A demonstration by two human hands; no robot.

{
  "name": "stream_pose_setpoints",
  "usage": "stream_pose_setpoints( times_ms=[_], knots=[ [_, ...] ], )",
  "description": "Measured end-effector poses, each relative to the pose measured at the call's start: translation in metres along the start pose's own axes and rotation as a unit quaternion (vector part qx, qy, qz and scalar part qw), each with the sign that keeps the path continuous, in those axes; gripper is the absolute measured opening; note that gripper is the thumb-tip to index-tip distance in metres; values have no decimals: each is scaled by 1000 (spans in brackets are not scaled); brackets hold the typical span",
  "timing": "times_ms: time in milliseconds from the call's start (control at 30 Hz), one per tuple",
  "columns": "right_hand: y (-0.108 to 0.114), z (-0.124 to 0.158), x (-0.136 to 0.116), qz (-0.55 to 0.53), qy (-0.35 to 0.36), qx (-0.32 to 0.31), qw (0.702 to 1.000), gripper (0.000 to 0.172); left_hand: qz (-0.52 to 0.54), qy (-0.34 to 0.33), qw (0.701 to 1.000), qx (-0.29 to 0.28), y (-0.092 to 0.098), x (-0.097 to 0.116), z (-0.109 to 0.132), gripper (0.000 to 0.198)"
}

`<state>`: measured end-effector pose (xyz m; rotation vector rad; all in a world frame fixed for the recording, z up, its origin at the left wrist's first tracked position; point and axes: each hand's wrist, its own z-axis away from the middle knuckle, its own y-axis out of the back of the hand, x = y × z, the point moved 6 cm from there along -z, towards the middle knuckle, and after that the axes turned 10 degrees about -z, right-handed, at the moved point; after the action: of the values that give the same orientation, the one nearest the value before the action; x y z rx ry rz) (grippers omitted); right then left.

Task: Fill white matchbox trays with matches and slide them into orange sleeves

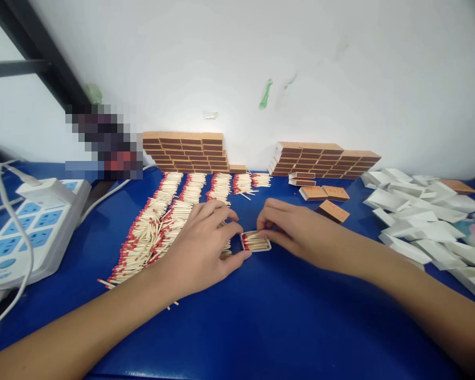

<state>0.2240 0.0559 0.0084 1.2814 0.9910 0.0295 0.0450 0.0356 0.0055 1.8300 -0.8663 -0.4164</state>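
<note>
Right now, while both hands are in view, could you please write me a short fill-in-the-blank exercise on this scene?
1. The tray between the left hand and the right hand holds ____.
2. The table is coloured ____.
3. The power strip lies on the picture's ____ side.

Missing words: matches; blue; left.

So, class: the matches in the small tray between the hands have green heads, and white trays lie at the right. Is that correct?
No: the head view shows red heads, not green, on the matches in the small tray. The rest stands.
</note>
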Motion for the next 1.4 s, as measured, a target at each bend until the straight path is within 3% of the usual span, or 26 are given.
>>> stream_pose_setpoints(
  times_ms=[100,333,500,600,1067,1400],
  knots=[
    [-6,1,-2,-6,-2,-20,1000,14,1,0,1000,-2,0,1,0,24],
    [7,-5,-1,-71,41,38,996,13,4,-4,1000,1,0,1,0,25],
    [-8,-1,-17,-96,83,-32,991,24,4,-3,1000,-9,1,1,0,22],
    [-9,2,-20,-80,95,-31,992,23,5,-1,1000,-8,1,1,0,22],
    [-5,-1,-2,-51,37,6,998,10,2,-2,1000,-8,-1,1,-1,26],
    [-9,0,-6,-52,64,13,997,10,0,-4,1000,-14,-1,1,0,25]
  ],
)
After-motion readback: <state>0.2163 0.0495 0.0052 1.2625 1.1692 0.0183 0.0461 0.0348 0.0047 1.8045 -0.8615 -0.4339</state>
